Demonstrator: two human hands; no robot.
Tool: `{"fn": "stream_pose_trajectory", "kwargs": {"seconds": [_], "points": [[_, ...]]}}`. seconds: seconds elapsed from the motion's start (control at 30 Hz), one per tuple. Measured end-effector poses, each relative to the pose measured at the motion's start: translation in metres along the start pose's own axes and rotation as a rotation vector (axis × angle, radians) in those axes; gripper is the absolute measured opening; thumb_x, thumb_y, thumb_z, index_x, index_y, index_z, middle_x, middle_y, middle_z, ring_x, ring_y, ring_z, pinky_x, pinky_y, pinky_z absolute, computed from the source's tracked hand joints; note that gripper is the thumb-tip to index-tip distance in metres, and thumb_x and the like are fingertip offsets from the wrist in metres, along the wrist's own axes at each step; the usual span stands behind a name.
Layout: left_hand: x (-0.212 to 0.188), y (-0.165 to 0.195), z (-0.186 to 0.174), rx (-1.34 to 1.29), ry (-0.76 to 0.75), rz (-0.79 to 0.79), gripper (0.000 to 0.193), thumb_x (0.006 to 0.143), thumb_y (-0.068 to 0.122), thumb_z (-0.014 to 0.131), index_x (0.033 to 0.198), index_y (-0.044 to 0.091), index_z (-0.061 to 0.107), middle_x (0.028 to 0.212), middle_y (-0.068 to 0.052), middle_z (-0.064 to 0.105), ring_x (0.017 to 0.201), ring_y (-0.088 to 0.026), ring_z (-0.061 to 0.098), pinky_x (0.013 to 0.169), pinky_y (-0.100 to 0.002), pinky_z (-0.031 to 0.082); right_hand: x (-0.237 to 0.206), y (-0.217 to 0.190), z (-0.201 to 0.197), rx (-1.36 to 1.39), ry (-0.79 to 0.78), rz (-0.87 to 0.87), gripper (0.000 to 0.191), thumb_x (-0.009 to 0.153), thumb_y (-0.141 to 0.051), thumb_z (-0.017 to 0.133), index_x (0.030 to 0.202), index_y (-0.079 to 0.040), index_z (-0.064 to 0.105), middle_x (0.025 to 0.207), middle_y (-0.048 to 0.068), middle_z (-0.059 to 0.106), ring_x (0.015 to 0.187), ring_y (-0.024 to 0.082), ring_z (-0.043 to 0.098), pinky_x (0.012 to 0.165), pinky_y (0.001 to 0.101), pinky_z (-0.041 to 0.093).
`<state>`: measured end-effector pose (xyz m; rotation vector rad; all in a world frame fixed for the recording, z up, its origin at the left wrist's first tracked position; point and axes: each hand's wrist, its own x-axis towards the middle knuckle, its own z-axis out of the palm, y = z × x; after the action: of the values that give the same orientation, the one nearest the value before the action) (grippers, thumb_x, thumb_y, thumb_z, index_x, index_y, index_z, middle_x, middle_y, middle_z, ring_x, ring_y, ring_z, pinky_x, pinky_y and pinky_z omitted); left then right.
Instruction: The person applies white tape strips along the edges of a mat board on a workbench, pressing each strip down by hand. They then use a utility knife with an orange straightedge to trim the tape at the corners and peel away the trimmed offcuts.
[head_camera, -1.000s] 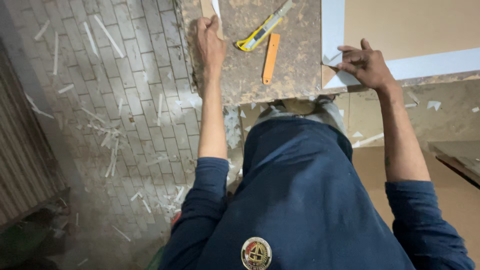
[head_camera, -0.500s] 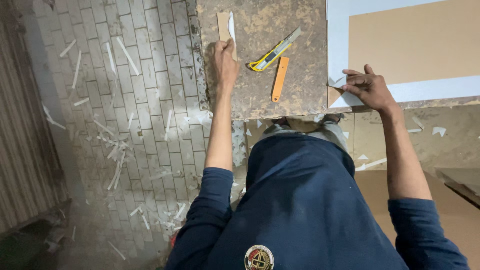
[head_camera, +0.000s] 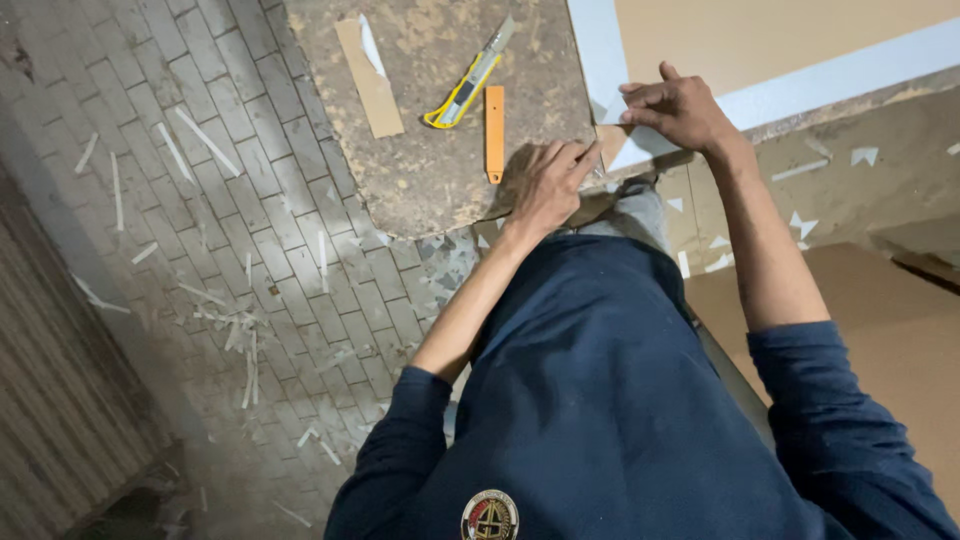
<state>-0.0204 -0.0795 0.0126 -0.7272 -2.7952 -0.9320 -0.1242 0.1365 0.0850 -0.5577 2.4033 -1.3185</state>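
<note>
Mottled brown stone table (head_camera: 430, 150): yellow utility knife (head_camera: 465, 82), orange flat stick (head_camera: 494, 132). Your right hand (head_camera: 680, 108) fingers pinch the white-edged brown cardboard sheet's (head_camera: 780, 45) corner; left hand (head_camera: 545, 185) fingers, loosely curled, touch beside it.

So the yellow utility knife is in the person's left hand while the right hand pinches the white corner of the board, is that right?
Not quite: the head view shows the yellow utility knife lying free on the speckled worktop, beside the orange strip. The left hand holds no knife; it rests at the worktop's edge. The right hand does pinch the board's white corner.
</note>
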Motion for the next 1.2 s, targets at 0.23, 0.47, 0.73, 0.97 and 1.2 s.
{"fn": "stream_pose_trajectory", "kwargs": {"seconds": [0.23, 0.47, 0.73, 0.97, 1.2], "points": [[0.013, 0.005, 0.030, 0.308, -0.202, 0.045, 0.059, 0.090, 0.009, 0.062, 0.148, 0.009, 0.051, 0.110, -0.008, 0.057, 0.103, -0.026, 0.054, 0.084, -0.042, 0.044, -0.001, 0.003, -0.003, 0.008, -0.006, -0.043, 0.010, 0.097, -0.018, 0.078, 0.104, -0.010, 0.079, 0.113, 0.012, 0.076, 0.119, 0.022, 0.070, 0.134, 0.0497, 0.018], [0.004, 0.023, 0.031, 0.476, -0.211, 0.067, 0.068, 0.085, 0.012, 0.066, 0.150, 0.007, 0.048, 0.117, -0.009, 0.054, 0.104, -0.025, 0.053, 0.087, -0.042, 0.046, -0.005, 0.016, -0.003, 0.033, -0.004, -0.094, 0.009, 0.101, -0.018, 0.077, 0.105, -0.011, 0.079, 0.109, 0.011, 0.076, 0.127, 0.022, 0.069, 0.132, 0.0514, 0.015], [0.014, 0.018, 0.037, 0.408, -0.178, 0.055, 0.069, 0.083, 0.010, 0.067, 0.149, 0.017, 0.050, 0.122, -0.002, 0.056, 0.104, -0.023, 0.054, 0.086, -0.043, 0.047, -0.009, 0.037, 0.002, 0.041, 0.008, -0.127, 0.007, 0.100, -0.016, 0.079, 0.103, -0.009, 0.079, 0.106, 0.011, 0.076, 0.127, 0.022, 0.069, 0.134, 0.0465, 0.024], [0.029, 0.024, 0.046, 0.411, -0.296, -0.021, 0.061, 0.091, 0.016, 0.068, 0.149, 0.011, 0.050, 0.119, -0.006, 0.056, 0.112, -0.025, 0.055, 0.087, -0.045, 0.046, -0.013, 0.051, 0.007, 0.114, 0.023, -0.102, 0.012, 0.099, -0.015, 0.081, 0.108, -0.006, 0.078, 0.108, 0.011, 0.076, 0.130, 0.023, 0.069, 0.113, 0.0379, 0.048], [-0.012, 0.031, 0.024, 0.462, -0.341, 0.001, 0.067, 0.087, 0.014, 0.067, 0.151, 0.013, 0.048, 0.107, -0.005, 0.057, 0.103, -0.023, 0.055, 0.084, -0.043, 0.045, -0.014, 0.055, 0.010, 0.161, 0.010, -0.041, 0.011, 0.101, -0.011, 0.079, 0.111, -0.005, 0.078, 0.108, 0.011, 0.076, 0.131, 0.024, 0.068, 0.103, 0.0364, 0.056]]}}
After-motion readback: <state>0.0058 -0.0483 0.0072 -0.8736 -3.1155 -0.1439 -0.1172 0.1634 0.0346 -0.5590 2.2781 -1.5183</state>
